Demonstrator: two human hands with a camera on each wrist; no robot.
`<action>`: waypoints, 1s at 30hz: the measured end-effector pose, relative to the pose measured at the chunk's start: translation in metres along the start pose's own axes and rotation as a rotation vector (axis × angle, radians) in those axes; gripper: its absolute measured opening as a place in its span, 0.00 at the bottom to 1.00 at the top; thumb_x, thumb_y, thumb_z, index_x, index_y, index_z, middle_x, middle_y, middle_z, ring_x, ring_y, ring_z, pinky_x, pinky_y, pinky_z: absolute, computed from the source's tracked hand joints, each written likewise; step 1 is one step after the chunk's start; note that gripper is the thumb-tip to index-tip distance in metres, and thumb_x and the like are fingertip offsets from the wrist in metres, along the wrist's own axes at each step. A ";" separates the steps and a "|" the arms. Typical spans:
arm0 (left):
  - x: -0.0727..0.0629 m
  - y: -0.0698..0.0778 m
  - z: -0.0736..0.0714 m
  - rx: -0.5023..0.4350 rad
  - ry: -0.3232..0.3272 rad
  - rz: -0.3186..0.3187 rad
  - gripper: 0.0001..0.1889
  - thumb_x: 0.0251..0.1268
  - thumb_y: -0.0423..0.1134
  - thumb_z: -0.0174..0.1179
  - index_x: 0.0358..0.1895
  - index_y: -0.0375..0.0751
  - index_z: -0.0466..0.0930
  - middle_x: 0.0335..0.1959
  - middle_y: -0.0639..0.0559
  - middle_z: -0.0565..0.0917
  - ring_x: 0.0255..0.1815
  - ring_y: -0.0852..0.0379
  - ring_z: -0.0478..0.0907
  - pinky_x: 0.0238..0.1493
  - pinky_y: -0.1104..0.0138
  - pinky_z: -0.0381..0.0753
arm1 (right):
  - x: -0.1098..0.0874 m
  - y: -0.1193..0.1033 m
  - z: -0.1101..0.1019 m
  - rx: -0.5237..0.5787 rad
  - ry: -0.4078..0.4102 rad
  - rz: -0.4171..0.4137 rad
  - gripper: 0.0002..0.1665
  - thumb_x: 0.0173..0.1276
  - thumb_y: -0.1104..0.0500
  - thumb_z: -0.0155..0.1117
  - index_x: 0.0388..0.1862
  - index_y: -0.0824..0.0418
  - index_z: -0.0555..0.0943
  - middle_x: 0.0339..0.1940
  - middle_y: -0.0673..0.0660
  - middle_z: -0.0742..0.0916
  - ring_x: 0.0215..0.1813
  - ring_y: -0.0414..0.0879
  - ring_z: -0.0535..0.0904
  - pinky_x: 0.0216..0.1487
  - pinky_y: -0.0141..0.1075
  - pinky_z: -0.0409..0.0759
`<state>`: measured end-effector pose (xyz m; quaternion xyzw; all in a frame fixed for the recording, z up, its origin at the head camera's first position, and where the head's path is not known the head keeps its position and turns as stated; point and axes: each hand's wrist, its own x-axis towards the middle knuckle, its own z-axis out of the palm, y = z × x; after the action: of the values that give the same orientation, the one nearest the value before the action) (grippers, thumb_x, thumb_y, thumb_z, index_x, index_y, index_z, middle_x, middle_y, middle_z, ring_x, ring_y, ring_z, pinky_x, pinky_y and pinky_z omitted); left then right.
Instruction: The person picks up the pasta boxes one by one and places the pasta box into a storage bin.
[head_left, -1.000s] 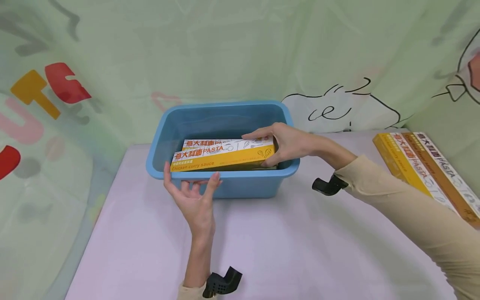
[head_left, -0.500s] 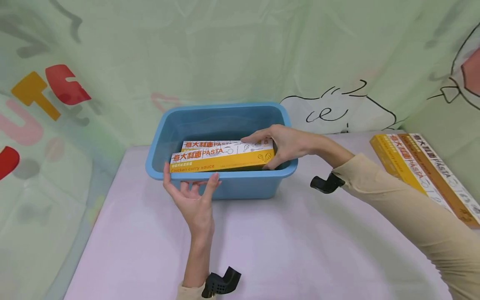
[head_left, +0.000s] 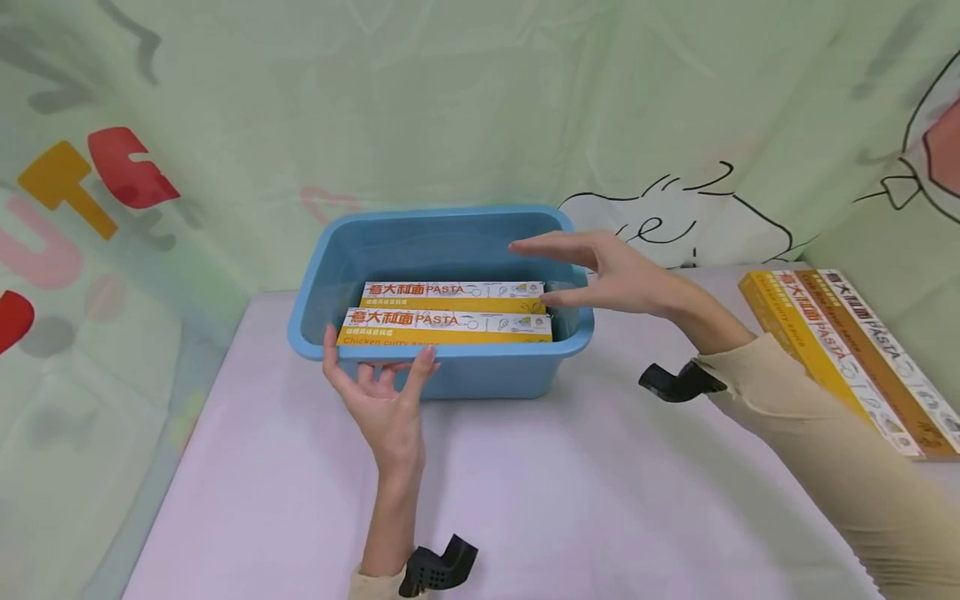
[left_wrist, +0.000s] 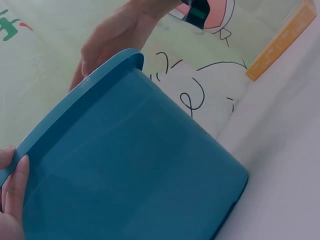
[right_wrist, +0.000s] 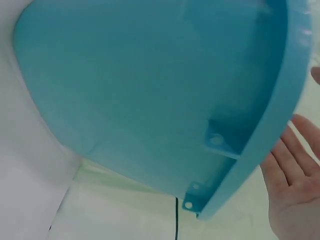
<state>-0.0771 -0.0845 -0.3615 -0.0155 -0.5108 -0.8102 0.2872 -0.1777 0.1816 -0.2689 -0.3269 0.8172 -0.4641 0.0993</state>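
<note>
A blue plastic bin (head_left: pixel 487 375) stands on the table near the backdrop. My left hand (head_left: pixel 382 408) grips its front rim toward the left corner; in the left wrist view its fingers (left_wrist: pixel 19 185) lie along the outside, just under the lip. Inside the bin, two yellow-and-white pasta boxes lie side by side: a front pasta box (head_left: pixel 450 320) and a back pasta box (head_left: pixel 453 291). Over the right rim hovers my right hand (head_left: pixel 626 275), holding nothing, thumb and fingers spread apart. The right wrist view shows that hand (right_wrist: pixel 295 185) beyond the bin's end wall.
On the table's right side lie a yellow pasta box (head_left: pixel 832 358) and a brown pasta box (head_left: pixel 881 358), next to each other. A green printed curtain (head_left: pixel 450 108) hangs close behind the bin. The pale table (head_left: pixel 562 492) extends in front of it.
My right hand has let go of the front pasta box and moved up and right. That box's raised right end has come down, and it now lies level. My left hand stays on the rim.
</note>
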 end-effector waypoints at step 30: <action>-0.002 0.001 -0.001 0.008 -0.005 0.001 0.57 0.61 0.22 0.71 0.85 0.49 0.41 0.71 0.26 0.68 0.42 0.47 0.81 0.47 0.57 0.92 | -0.308 0.117 0.004 -0.162 0.776 0.868 0.41 0.83 0.47 0.55 0.86 0.61 0.54 0.84 0.69 0.55 0.85 0.65 0.44 0.85 0.40 0.49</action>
<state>-0.0746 -0.0845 -0.3621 -0.0167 -0.5148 -0.8078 0.2865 0.0084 0.4138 -0.4110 0.2248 0.8857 -0.4028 -0.0517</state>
